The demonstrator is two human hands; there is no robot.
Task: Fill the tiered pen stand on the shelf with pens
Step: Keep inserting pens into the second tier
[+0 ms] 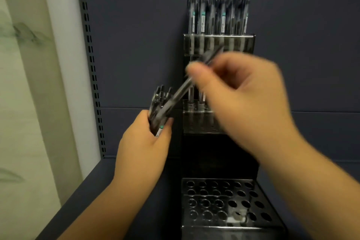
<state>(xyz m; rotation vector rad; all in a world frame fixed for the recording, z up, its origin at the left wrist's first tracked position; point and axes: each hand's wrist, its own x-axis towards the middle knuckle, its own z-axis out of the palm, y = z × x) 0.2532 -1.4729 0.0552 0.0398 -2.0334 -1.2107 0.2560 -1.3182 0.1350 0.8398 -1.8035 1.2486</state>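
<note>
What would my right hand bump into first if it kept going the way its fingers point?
Probably the pen bundle in the left hand: the right hand points left with one pen slanting down toward it. Blur makes depth unclear.

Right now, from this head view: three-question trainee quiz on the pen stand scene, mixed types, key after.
1. True or false: the top tier holds pens.
2. Which hand grips the pen bundle? A) left hand B) right hand
3. Fill in: the bottom tier's holes look ____.

Key: 1 true; 2 A, the right hand pinches a single pen; 3 empty.
</note>
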